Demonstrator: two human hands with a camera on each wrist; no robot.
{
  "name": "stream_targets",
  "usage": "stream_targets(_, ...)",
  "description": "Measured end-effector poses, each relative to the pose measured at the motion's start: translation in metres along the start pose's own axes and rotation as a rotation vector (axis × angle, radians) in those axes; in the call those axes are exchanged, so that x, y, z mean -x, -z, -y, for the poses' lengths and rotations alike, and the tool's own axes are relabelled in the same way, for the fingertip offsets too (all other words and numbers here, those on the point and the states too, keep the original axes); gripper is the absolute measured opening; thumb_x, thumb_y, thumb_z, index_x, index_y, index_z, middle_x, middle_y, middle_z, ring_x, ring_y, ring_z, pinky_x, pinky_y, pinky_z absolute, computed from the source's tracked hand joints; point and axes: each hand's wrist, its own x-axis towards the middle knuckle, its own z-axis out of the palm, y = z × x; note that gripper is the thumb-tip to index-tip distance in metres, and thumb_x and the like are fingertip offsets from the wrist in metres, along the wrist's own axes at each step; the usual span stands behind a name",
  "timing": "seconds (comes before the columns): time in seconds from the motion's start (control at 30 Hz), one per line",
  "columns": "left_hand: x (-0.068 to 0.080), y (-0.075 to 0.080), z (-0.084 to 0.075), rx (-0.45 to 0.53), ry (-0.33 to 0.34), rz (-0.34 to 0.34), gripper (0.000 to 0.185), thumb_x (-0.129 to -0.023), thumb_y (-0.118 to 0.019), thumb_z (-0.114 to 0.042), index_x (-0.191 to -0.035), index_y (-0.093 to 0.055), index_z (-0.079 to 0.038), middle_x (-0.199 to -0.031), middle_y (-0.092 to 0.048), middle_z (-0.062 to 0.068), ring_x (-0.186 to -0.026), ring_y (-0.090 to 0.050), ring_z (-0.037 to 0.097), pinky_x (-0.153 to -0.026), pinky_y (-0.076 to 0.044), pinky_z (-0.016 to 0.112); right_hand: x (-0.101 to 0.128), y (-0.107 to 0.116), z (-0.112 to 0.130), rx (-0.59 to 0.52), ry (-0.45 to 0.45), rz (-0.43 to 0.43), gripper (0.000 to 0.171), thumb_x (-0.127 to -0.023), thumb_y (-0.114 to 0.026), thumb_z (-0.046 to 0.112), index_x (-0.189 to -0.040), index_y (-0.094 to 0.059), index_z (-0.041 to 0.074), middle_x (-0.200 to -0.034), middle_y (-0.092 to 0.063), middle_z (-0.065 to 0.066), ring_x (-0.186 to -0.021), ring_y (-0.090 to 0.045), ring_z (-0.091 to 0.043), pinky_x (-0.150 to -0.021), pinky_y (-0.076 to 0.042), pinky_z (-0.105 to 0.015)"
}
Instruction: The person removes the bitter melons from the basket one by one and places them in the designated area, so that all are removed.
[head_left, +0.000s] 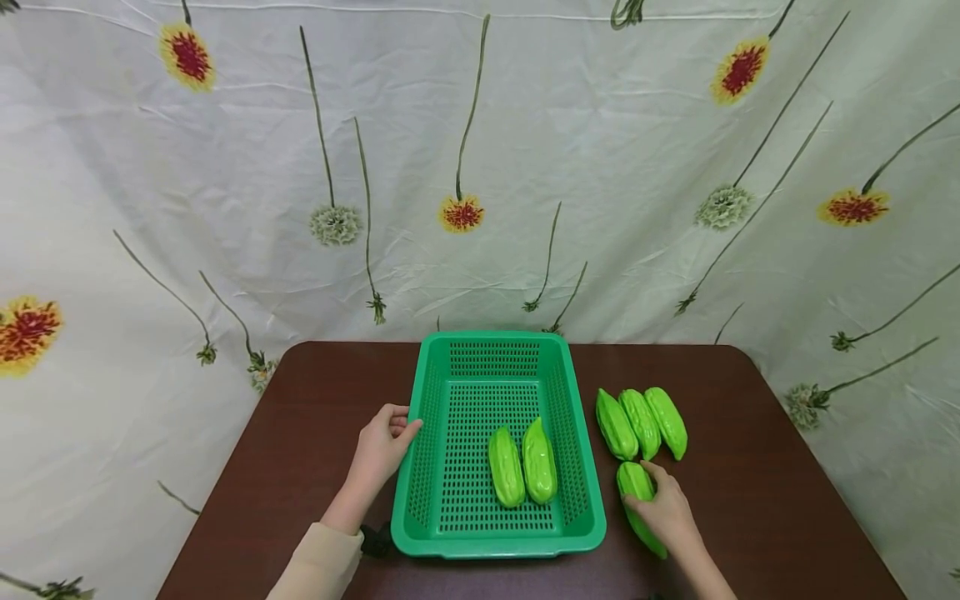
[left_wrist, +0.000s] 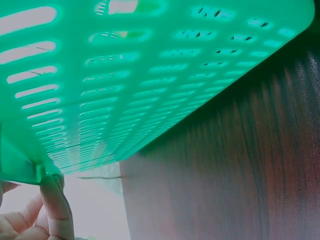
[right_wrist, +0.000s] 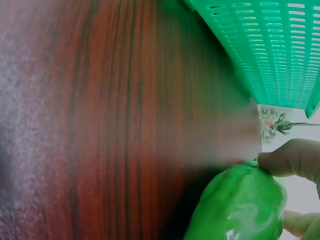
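A green slotted plastic basket (head_left: 427,492) stands on the dark wooden table (head_left: 750,500) and holds two green bitter gourds (head_left: 522,467) side by side. My left hand (head_left: 382,446) holds the basket's left rim; its fingertips (left_wrist: 52,200) show under the rim (left_wrist: 20,170) in the left wrist view. To the right of the basket my right hand (head_left: 663,508) grips a green gourd (head_left: 636,492) lying on the table, and the right wrist view shows fingers curled round that gourd (right_wrist: 240,205). Three more gourds (head_left: 641,422) lie just beyond it.
A flower-printed cloth (head_left: 480,167) hangs behind the table. The table's rounded corners and front edge are near. Bare wood (head_left: 300,450) lies to the left of the basket and to the far right (head_left: 787,467).
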Motion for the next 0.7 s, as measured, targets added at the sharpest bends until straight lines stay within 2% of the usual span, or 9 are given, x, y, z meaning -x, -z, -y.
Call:
stream_targets(0.3, 0.001, 0.0, -0.001, 0.007, 0.002, -0.002, 0.034, -0.096, -0.066, -0.018, -0.121, -0.059, 0.002, -0.105, -0.064, 0.018, -0.094, -0.063, 0.028, -0.074, -0.054, 0.039, 0.003, -0.003, -0.003, -0.029, 0.002, -0.009, 0.081, -0.085, -0.074, 0.019, -0.148, -0.03, -0.009, -0.143, -0.035, -0.039, -0.131, -0.035, -0.056, -0.102, -0.035, -0.067)
stream_targets(0.57, 0.0, 0.001, -0.001, 0.002, 0.004, -0.002, 0.034, -0.096, -0.066, -0.018, -0.122, -0.059, 0.003, -0.105, -0.064, 0.018, -0.095, -0.063, 0.029, -0.075, -0.055, 0.04, 0.004, 0.006, 0.003, 0.004, 0.069, -0.064, 0.074, -0.089, -0.071, 0.021, -0.143, -0.034, -0.013, -0.13, -0.047, -0.036, -0.117, -0.048, -0.047, -0.092, -0.043, -0.059)
stream_targets(0.7, 0.0, 0.0, -0.001, 0.0, 0.002, -0.002, 0.034, -0.096, -0.066, -0.018, -0.122, -0.059, 0.003, -0.105, -0.064, 0.018, -0.095, -0.063, 0.029, -0.075, -0.054, 0.04, 0.002, 0.016, 0.009, -0.005, 0.072, -0.066, 0.075, -0.092, -0.068, 0.025, -0.146, -0.03, -0.012, -0.13, -0.046, -0.034, -0.117, -0.05, -0.044, -0.092, -0.044, -0.057)
